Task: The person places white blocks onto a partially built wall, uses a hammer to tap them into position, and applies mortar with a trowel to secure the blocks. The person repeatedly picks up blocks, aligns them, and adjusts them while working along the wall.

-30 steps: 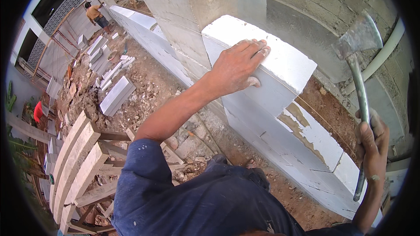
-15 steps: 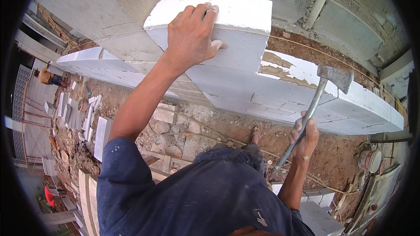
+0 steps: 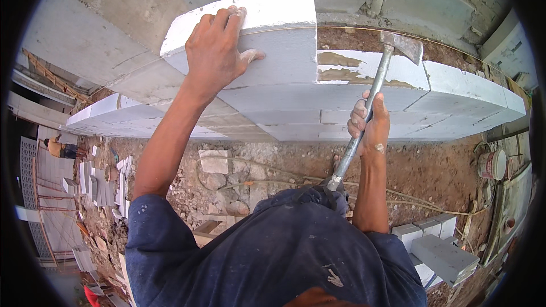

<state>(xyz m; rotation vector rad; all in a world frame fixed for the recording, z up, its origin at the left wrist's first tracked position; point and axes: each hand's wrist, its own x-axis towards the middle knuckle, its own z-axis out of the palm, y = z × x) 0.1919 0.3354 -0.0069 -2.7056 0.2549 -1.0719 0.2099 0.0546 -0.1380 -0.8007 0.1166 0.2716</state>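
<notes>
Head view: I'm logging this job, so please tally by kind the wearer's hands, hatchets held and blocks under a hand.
Left hand and right hand: 2
Hatchet held: 1
White block under a hand: 1
Total: 4

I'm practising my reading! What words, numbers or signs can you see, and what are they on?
White bucket at the right: reddish print, too small and blurred to read.
Dark blue shirt: pale marks, no letters I can make out.
Hatchet and white block: none that I can see.
</notes>
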